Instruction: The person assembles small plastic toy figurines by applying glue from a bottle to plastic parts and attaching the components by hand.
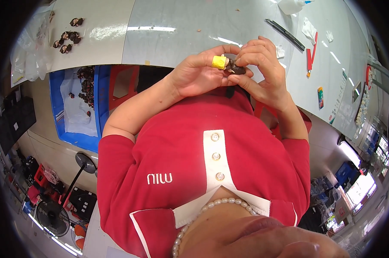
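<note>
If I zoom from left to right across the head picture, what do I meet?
Clear plastic bag → little group of dark pieces → left hand → held brown piece → right hand → small colourful tube.

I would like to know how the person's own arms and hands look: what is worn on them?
Short, plain red sleeves cover the upper arms; the forearms are bare, with no watch or bracelet visible. The left hand has a bright yellow wrapping around its thumb. The right hand shows no glove or wrapping.
</note>
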`<state>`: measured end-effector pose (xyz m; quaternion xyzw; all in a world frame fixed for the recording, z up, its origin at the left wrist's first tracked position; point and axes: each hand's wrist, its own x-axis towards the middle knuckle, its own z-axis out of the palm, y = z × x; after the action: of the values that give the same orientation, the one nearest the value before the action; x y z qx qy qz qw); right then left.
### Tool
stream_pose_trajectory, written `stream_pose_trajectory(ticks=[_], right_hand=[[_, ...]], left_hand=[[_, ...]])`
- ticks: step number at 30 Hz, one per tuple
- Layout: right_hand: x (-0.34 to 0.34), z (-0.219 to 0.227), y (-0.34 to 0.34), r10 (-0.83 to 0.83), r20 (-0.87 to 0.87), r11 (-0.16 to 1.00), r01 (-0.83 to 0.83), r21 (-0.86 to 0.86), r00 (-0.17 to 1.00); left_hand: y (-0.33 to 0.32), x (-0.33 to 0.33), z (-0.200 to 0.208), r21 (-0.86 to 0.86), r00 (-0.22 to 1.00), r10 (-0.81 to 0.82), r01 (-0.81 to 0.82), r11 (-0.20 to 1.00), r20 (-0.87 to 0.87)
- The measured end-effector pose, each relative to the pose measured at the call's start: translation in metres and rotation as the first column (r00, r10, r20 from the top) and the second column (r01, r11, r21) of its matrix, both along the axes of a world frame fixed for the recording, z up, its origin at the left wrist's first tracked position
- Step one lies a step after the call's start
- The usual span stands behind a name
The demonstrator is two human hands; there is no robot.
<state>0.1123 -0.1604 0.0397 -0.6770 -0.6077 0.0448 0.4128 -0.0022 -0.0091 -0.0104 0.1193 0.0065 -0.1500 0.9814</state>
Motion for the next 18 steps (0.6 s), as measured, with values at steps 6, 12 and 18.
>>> stream_pose_trajectory(ticks=[6, 12, 18], right_hand=[[0.0007, -0.0004, 0.0005, 0.005, -0.001, 1.0, -0.005, 0.013, 1.0], [0.0007, -0.001, 0.0001, 0.006, -0.002, 1.0, -0.006, 0.016, 1.0], [0.0017, -0.0022, 0.0, 0.008, 0.0, 1.0, -0.008, 0.023, 1.0]], left_hand=[[-0.0001, -0.0002, -0.0003, -0.004, 1.0, 0.003, -0.003, 1.0, -0.002], [-0.0005, -0.0002, -0.0008, -0.007, 1.0, 0.005, -0.005, 1.0, 0.009], [0.0005, 0.0, -0.0011, 0.007, 1.0, 0.007, -0.007, 1.0, 0.005]])
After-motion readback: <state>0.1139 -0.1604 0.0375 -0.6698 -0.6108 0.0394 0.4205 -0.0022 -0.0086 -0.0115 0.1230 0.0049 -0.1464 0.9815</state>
